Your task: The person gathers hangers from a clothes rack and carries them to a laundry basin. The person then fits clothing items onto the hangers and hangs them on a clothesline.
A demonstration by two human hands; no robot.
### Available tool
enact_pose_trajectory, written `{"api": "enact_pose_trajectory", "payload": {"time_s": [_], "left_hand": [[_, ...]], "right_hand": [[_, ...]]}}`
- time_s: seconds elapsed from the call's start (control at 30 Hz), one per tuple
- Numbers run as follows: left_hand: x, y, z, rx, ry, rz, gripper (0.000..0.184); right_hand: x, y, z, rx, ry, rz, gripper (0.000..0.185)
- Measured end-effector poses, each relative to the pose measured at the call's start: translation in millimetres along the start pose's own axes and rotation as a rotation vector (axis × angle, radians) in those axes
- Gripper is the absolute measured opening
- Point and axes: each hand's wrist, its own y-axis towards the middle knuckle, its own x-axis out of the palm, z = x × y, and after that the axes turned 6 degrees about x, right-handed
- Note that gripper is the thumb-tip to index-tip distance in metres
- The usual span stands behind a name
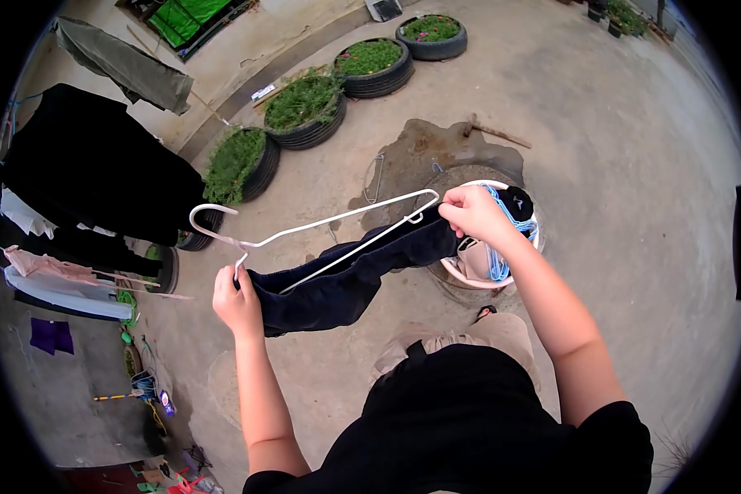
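The left hand (pixel 239 306) and the right hand (pixel 475 217) pinch the two ends of a dark navy cloth garment (pixel 325 303), which hangs stretched to the left of a round pale-pink plastic basin (pixel 476 284). One white hanger (pixel 346 217) passes partly inside the garment's opening, and light-blue hangers (pixel 496 263) lie inside this same basin.
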Motion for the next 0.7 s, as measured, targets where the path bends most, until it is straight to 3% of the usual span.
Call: {"api": "enact_pose_trajectory", "payload": {"time_s": [0.27, 0.37, 0.43, 0.5, 0.6, 0.63, 0.7], "left_hand": [[14.3, -6.8, 0.3, 0.259, 0.212, 0.001, 0.02], [19.0, -9.5, 5.1, 0.284, 0.161, -0.072, 0.023], [20.3, -11.2, 21.3, 0.173, 0.003, -0.118, 0.021], [23.3, -14.1, 23.4, 0.112, -0.091, -0.137, 0.02], [22.1, -13.8, 27.9, 0.032, -0.185, -0.127, 0.02], [20.2, -13.2, 28.5, -0.009, -0.21, -0.128, 0.02], [15.1, -8.8, 30.2, -0.089, -0.26, -0.133, 0.02]], "right_hand": [[-13.3, 0.6, -1.9, -0.015, -0.048, 0.01, 0.021], [-6.1, -9.9, -24.5, -0.059, -0.116, 0.134, 0.022], [3.4, -21.7, -46.6, -0.209, -0.385, 0.134, 0.031], [10.8, -20.6, -45.4, -0.603, -0.407, -0.121, 0.027], [4.8, -24.6, -38.8, -0.747, -0.472, 0.077, 0.039], [-3.5, -28.1, -41.1, -0.576, -0.38, -0.045, 0.051], [-9.5, -28.0, -34.6, -0.562, -0.462, -0.066, 0.043]]}}
